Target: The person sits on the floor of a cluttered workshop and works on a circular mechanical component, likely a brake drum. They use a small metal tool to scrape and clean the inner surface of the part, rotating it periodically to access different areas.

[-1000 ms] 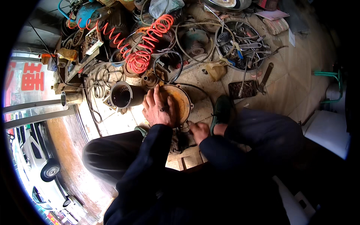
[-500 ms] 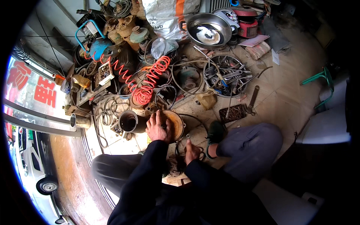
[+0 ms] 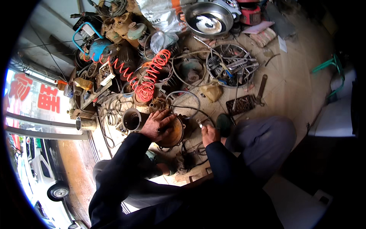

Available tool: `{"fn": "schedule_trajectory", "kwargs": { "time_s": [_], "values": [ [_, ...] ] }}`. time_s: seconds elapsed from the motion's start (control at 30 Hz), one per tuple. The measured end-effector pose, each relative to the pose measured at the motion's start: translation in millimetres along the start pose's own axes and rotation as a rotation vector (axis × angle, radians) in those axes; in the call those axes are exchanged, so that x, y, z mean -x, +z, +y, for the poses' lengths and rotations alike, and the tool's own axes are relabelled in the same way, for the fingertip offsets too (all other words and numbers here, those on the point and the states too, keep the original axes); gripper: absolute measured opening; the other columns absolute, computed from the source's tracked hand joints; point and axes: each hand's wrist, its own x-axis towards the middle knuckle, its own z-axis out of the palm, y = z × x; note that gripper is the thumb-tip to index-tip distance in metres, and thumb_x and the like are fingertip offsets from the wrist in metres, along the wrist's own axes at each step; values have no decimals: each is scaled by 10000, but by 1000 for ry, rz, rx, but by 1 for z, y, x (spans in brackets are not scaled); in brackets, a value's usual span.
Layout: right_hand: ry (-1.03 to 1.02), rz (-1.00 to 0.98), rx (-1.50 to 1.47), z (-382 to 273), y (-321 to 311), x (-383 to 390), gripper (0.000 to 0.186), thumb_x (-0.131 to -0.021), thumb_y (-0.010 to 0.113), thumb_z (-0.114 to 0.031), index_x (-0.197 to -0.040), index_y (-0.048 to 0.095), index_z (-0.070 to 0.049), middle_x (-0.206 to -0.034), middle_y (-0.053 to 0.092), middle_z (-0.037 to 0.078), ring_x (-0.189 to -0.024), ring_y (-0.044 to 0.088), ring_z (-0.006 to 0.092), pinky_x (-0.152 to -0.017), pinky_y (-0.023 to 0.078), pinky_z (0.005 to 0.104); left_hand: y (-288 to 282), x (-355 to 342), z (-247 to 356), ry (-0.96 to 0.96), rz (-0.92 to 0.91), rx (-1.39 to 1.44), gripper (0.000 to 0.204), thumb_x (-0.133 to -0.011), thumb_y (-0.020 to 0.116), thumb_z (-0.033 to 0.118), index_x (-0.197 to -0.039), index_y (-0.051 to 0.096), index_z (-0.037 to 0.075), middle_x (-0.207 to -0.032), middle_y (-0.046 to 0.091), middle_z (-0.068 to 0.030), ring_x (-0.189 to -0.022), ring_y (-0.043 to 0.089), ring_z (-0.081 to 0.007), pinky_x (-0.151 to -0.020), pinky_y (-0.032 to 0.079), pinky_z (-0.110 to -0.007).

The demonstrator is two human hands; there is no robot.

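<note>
My left hand (image 3: 155, 126) lies with spread fingers on a rusty round metal flange plate (image 3: 173, 135), just right of an upright dark metal cylinder (image 3: 131, 121) with a ribbed inside. My right hand (image 3: 209, 133) grips a small silver metal tool (image 3: 199, 123), perhaps a wrench, held up beside the plate's right edge; its exact type is unclear. Cables (image 3: 194, 150) and a dark, unclear bundle lie on the tiles below the plate, between my green shoes.
Beyond lie a coiled red hose (image 3: 150, 82), a round tub of tools (image 3: 232, 49), a large wrench (image 3: 261, 89), a tray of small parts (image 3: 239, 104), a steel pan (image 3: 190, 21) and a sack. A green chair frame (image 3: 333, 65) stands right; glass and a white car are left.
My right hand has risen toward the plate's right edge with the silver tool. My left hand has shifted and tilted on the plate. My legs and feet have shifted.
</note>
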Motion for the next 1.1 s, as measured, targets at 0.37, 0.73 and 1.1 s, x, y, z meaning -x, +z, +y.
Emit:
{"fn": "schedule_trajectory", "kwargs": {
  "time_s": [0.37,0.73,1.1],
  "values": [
    [-172,-578,291,-41,-26,-26,381,-889,686,-455,-797,754,-92,-732,693,154,-726,695,334,-705,525,435,56,3,53,-786,370,23,766,-897,675,481,-1502,418,89,-1529,422,-226,-1364,413,-438,-1118,380,-501],
    [-29,-513,75,-9,15,-3,483,-938,645,-458,-707,691,-36,-641,657,158,-572,623,284,-626,490,443,57,2,57,-888,367,26,665,-930,632,445,-1477,458,109,-1534,426,-194,-1363,420,-412,-1118,380,-490],
    [-42,-78,-264,-29,15,49,398,-947,704,-350,-773,621,-2,-601,563,90,-545,538,215,-550,424,381,54,5,56,-886,372,9,652,-935,626,413,-1491,445,123,-1551,416,-167,-1374,413,-396,-1124,372,-494]
  ]
}}
